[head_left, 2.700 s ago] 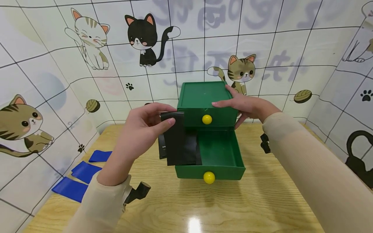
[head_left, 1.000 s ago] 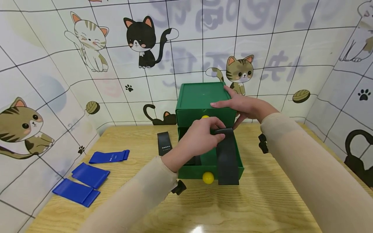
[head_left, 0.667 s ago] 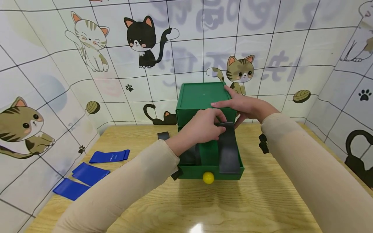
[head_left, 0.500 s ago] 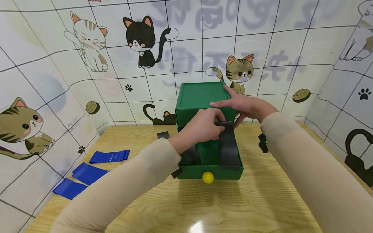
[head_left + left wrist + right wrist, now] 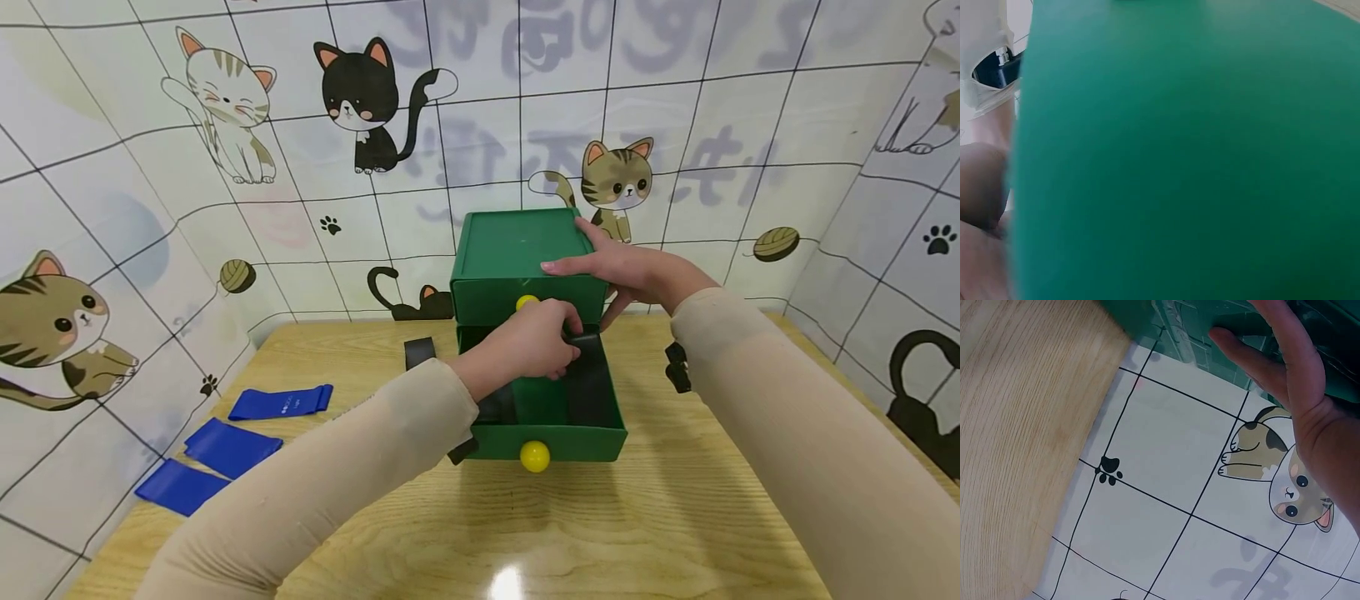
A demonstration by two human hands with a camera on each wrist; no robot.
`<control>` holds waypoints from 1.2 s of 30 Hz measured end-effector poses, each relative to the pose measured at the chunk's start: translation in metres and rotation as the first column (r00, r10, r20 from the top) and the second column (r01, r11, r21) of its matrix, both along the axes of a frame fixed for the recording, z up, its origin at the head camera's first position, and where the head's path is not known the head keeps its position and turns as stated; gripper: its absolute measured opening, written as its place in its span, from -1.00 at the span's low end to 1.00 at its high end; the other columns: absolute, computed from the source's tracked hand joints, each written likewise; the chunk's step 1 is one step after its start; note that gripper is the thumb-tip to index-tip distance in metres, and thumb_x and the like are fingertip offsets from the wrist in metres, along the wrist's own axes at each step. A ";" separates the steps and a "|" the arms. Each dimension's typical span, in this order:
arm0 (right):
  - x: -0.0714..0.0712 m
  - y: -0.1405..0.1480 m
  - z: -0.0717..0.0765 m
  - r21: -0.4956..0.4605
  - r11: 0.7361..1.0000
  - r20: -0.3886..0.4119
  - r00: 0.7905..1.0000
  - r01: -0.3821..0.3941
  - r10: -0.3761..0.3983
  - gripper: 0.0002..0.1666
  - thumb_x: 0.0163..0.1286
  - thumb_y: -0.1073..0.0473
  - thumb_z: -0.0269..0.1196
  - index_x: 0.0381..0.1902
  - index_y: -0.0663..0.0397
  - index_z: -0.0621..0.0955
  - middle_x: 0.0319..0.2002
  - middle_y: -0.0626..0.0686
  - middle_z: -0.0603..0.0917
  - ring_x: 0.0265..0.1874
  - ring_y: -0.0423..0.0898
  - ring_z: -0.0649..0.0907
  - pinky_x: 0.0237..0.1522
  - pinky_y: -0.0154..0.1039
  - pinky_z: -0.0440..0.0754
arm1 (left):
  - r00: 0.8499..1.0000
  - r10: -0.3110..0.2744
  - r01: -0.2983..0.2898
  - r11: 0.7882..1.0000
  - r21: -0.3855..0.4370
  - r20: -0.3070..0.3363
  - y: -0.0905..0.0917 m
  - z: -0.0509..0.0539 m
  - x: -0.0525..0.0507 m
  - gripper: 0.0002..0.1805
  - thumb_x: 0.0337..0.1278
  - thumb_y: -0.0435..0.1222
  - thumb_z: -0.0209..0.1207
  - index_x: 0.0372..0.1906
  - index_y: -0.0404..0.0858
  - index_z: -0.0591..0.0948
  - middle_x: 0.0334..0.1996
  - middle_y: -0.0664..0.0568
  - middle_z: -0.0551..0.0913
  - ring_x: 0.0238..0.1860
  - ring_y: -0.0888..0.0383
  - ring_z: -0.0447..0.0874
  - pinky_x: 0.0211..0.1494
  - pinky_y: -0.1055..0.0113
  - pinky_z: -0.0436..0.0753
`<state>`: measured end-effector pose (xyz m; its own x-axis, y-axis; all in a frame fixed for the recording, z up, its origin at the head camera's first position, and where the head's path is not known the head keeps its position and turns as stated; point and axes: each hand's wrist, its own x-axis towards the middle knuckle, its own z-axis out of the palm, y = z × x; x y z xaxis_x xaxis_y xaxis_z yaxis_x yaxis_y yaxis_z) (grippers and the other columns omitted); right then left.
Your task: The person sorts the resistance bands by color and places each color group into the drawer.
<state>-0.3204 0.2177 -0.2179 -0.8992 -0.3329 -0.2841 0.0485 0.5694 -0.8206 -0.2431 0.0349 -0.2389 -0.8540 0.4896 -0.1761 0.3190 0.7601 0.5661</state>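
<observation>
A green two-drawer box (image 5: 528,243) stands on the table, its lower drawer (image 5: 551,443) pulled out. Inside that drawer, along the right side, lies a flat black resistance band (image 5: 591,387). My left hand (image 5: 528,337) reaches over the drawer, and its thumb and fingers pinch the band's far end. Another black band (image 5: 495,404) lies at the drawer's left, partly covered by my arm. My right hand (image 5: 618,262) rests spread on the box's top right edge, and other fingers (image 5: 1254,369) lie against its side. Green plastic fills most of the left wrist view.
Several blue resistance bands (image 5: 281,403) lie on the table at the left. One more black band (image 5: 419,353) lies just left of the box, partly behind my sleeve. Yellow knobs (image 5: 535,457) stick out from the drawer fronts. A cat-patterned wall sheet (image 5: 495,125) stands behind.
My left hand has carried the black band from the drawer's left to its right side and lowered it inside; its near end no longer hangs over the front. The right hand stays put.
</observation>
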 end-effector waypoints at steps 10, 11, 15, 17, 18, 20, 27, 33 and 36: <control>0.001 0.002 -0.001 -0.012 1.000 0.009 1.000 0.011 -0.011 0.48 0.36 -0.45 0.37 0.65 -0.64 -0.53 0.72 0.01 -0.58 0.71 0.39 0.01 -0.09 0.21 0.82 | 0.996 0.010 -0.013 1.000 -0.025 -0.085 0.000 -0.005 0.003 -0.66 0.53 -0.23 0.25 0.28 -0.18 0.61 -0.45 0.03 0.74 -0.47 0.16 0.70 -0.34 0.39 0.66; 0.001 0.002 -0.001 -0.014 1.000 0.008 1.000 0.009 -0.009 0.48 0.36 -0.45 0.37 0.65 -0.63 -0.54 0.72 0.03 -0.57 0.70 0.40 0.02 -0.09 0.21 0.82 | 0.996 0.015 -0.017 1.000 -0.019 -0.090 0.000 -0.005 0.003 -0.66 0.53 -0.24 0.26 0.27 -0.18 0.62 -0.41 0.03 0.74 -0.46 0.18 0.71 -0.33 0.39 0.67; 0.001 0.002 -0.001 -0.021 1.000 0.014 1.000 0.010 -0.010 0.47 0.37 -0.43 0.37 0.65 -0.64 -0.54 0.73 0.04 -0.55 0.70 0.37 0.06 -0.09 0.21 0.82 | 0.992 0.023 -0.023 1.000 0.001 -0.120 -0.002 -0.005 0.005 -0.68 0.51 -0.26 0.28 0.24 -0.19 0.66 -0.29 0.02 0.75 -0.42 0.17 0.75 -0.28 0.39 0.71; 0.001 0.002 -0.001 -0.024 1.000 0.017 1.000 0.009 -0.009 0.47 0.37 -0.43 0.37 0.65 -0.64 -0.55 0.73 0.04 -0.55 0.70 0.37 0.05 -0.08 0.22 0.82 | 0.989 0.019 -0.020 1.000 -0.004 -0.148 -0.002 -0.006 0.005 -0.70 0.50 -0.26 0.28 0.22 -0.20 0.67 -0.24 0.02 0.74 -0.41 0.17 0.74 -0.27 0.39 0.71; 0.001 0.002 -0.001 -0.024 1.000 0.019 1.000 0.011 -0.011 0.47 0.37 -0.43 0.37 0.65 -0.65 -0.54 0.73 0.02 -0.55 0.71 0.36 0.05 -0.08 0.21 0.82 | 0.987 0.016 -0.017 1.000 -0.009 -0.162 -0.002 -0.006 0.006 -0.71 0.50 -0.26 0.28 0.21 -0.20 0.67 -0.22 0.03 0.75 -0.41 0.16 0.73 -0.27 0.38 0.70; 0.001 0.002 -0.001 -0.022 1.000 0.018 1.000 0.009 -0.008 0.47 0.37 -0.44 0.37 0.65 -0.65 -0.54 0.73 0.02 -0.56 0.71 0.35 0.05 -0.08 0.21 0.82 | 0.981 0.011 -0.015 1.000 -0.017 -0.195 -0.002 -0.006 0.006 -0.73 0.51 -0.26 0.26 0.19 -0.18 0.68 -0.21 0.04 0.74 -0.41 0.14 0.72 -0.27 0.36 0.69; 0.002 0.000 0.000 -0.006 1.000 0.005 1.000 0.001 -0.001 0.46 0.37 -0.45 0.36 0.65 -0.63 -0.54 0.73 0.04 -0.55 0.66 0.39 0.17 -0.10 0.20 0.82 | 0.957 -0.021 0.018 1.000 -0.013 -0.291 -0.008 -0.002 0.009 -0.74 0.52 -0.28 0.21 0.17 -0.12 0.71 -0.31 0.06 0.75 -0.48 0.14 0.65 -0.37 0.36 0.61; 0.003 0.000 0.002 0.002 1.000 0.006 1.000 0.007 -0.007 0.46 0.38 -0.46 0.35 0.65 -0.64 -0.54 0.74 0.07 -0.52 0.65 0.42 0.18 -0.09 0.20 0.82 | 0.978 -0.061 0.065 0.998 0.011 -0.200 -0.010 -0.010 0.004 -0.70 0.47 -0.25 0.31 0.21 -0.12 0.72 -0.14 0.02 0.79 -0.25 0.18 0.71 -0.17 0.36 0.71; 0.002 0.000 0.002 -0.003 1.000 0.010 1.000 0.002 -0.002 0.45 0.39 -0.45 0.34 0.64 -0.65 -0.55 0.74 0.10 -0.50 0.63 0.43 0.21 -0.09 0.21 0.82 | 0.987 -0.084 0.088 0.996 0.022 -0.138 -0.013 -0.019 0.001 -0.68 0.48 -0.27 0.30 0.24 -0.14 0.70 0.06 -0.01 0.79 -0.03 0.15 0.75 0.03 0.33 0.75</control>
<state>-0.3184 0.2172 -0.2161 -0.8968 -0.3319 -0.2925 0.0582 0.5668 -0.8218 -0.2420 0.0222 -0.2575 -0.8235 0.5654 -0.0461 0.4584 0.7111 0.5331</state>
